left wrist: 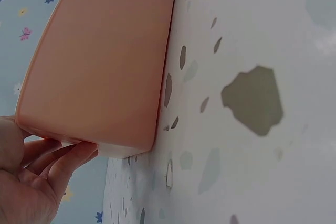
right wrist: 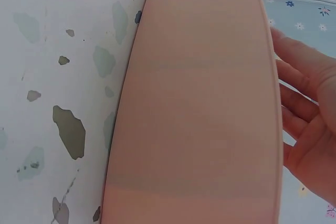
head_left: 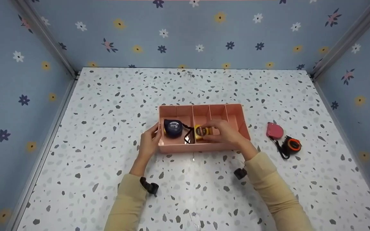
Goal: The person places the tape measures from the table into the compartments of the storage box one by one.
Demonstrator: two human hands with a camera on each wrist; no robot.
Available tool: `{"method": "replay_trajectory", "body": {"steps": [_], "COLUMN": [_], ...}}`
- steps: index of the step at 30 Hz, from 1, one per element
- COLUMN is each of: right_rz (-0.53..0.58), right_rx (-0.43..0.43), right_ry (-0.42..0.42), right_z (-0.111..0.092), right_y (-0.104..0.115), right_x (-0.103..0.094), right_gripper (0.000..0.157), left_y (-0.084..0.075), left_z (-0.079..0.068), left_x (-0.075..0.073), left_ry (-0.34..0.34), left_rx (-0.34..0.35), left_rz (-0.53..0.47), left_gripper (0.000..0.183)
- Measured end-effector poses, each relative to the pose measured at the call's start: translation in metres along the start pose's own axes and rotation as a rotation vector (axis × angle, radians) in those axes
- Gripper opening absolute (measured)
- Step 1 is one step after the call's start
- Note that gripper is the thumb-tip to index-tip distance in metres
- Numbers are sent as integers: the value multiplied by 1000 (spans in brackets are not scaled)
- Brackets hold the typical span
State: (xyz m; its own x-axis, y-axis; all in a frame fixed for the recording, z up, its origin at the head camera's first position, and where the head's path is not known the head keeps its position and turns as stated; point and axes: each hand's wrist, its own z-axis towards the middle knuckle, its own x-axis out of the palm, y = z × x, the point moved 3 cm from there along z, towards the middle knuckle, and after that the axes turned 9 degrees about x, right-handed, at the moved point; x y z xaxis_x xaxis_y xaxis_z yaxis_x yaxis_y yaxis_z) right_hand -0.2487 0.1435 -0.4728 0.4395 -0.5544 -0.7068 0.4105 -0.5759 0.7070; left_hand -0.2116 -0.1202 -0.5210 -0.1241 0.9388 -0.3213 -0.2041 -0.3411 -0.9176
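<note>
A pink divided storage box [head_left: 201, 148] stands on the table. At its left end, my left hand [head_left: 148, 142] grips the end wall; in the left wrist view, fingers [left wrist: 68, 163] touch its outer face. The large left compartment holds a dark blue tape measure [head_left: 173, 129] marked 5m, with a black strap [head_left: 189, 131]. My right hand [head_left: 225, 133] reaches over the front wall and pinches a yellow tape measure [head_left: 201, 132] inside the compartment right of the divider. From the right wrist, the front wall [right wrist: 194, 103] hides the yellow tape measure and the fingertips.
To the right of the box lie a pink tape measure [head_left: 275, 131] and a black-and-orange tape measure [head_left: 291, 146] with a wrist strap. Flower-patterned panels [head_left: 185, 35] enclose the back and sides of the speckled table [head_left: 108, 96].
</note>
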Motion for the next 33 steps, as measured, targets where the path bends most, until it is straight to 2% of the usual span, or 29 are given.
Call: {"method": "replay_trajectory", "body": {"steps": [6, 14, 21, 33], "right_rz": [-42, -50, -75, -73], "right_rx": [-40, -73, -12, 57], "right_ry": [-45, -92, -130, -217], "right_z": [-8, -18, -28, -46], "right_y": [1, 1, -4, -16], "right_x": [-5, -12, -18, -31], "right_gripper": [38, 39, 38, 37], "left_y": [0, -1, -2, -3], "left_z": [0, -1, -1, 0], "left_x": [-1, 0, 0, -1], "left_ry": [-8, -2, 6, -21], "left_rx": [32, 1, 4, 22], "left_rz": [-5, 38, 37, 16], "left_gripper": [36, 37, 37, 36]}}
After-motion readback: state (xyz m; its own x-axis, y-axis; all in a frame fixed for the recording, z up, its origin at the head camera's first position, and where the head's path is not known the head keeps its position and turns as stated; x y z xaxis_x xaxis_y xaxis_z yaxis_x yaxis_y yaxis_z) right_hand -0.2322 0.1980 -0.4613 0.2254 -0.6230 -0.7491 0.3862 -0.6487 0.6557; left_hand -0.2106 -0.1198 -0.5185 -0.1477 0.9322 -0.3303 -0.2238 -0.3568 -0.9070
